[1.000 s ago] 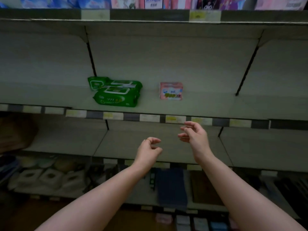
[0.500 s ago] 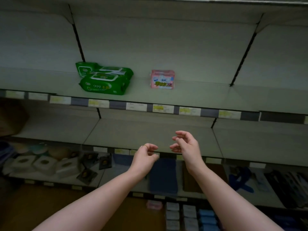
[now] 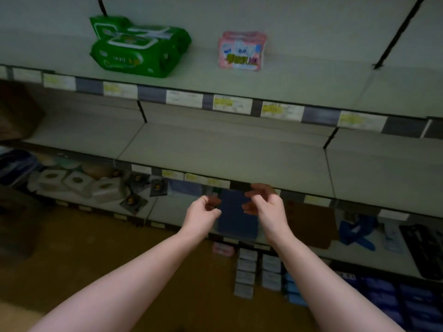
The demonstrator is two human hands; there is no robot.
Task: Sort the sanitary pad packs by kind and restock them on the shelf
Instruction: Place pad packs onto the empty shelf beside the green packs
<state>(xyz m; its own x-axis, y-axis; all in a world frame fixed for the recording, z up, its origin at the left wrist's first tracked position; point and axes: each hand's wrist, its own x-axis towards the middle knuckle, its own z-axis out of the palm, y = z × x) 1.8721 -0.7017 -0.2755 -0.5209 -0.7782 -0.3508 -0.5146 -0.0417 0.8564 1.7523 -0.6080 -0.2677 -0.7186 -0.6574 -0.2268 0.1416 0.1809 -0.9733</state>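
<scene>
A pink sanitary pad pack [image 3: 241, 51] stands upright on the upper shelf [image 3: 299, 85], right of two stacked green wipe packs [image 3: 136, 47]. My left hand [image 3: 202, 215] and my right hand [image 3: 266, 207] hover side by side in front of the lower shelf's edge, well below the pink pack. Both hold nothing, their fingers loosely curled. Several small packs, white, blue and one pink [image 3: 223, 249], lie in rows on the floor-level shelf beneath my forearms.
The middle shelf [image 3: 223, 154] is bare board with price labels on its front strip. White tissue boxes [image 3: 76, 183] and dark small packets sit low at the left. Dark blue packs [image 3: 393, 300] fill the lower right. A brown floor lies at the bottom left.
The view has tilted downward, so the shelves slid up in frame. Both hands dropped lower with it, staying close together and holding nothing.
</scene>
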